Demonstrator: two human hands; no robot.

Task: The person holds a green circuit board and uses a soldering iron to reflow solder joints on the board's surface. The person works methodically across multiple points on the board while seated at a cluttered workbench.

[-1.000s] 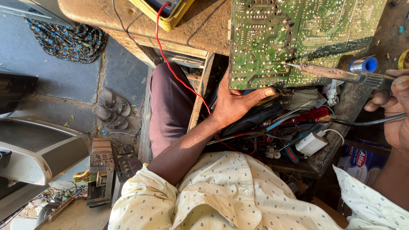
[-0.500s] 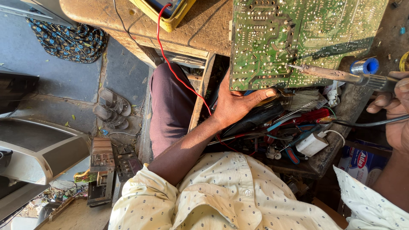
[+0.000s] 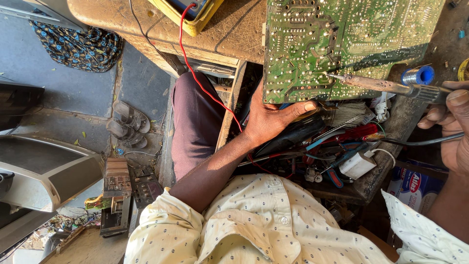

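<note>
A green circuit board [image 3: 342, 44] lies solder side up on a worn wooden bench [image 3: 234, 34]. My left hand [image 3: 273, 120] grips the board's near edge, thumb on top and fingers underneath. My right hand [image 3: 452, 124] holds a soldering iron [image 3: 381, 87] by its handle. The iron's tip rests on the board near its lower middle. A black cable [image 3: 420, 143] runs back from the iron past my right hand.
A yellow meter [image 3: 193, 12] with a red lead [image 3: 205, 88] sits on the bench. A blue solder spool [image 3: 417, 76], a brush, screwdrivers and a white adapter [image 3: 356, 165] crowd the drawer below the board. Sandals [image 3: 128, 124], old electronics and patterned cloth [image 3: 78, 46] lie on the floor.
My right hand has shifted slightly along the iron's handle. The left hand and the board have stayed where they were.
</note>
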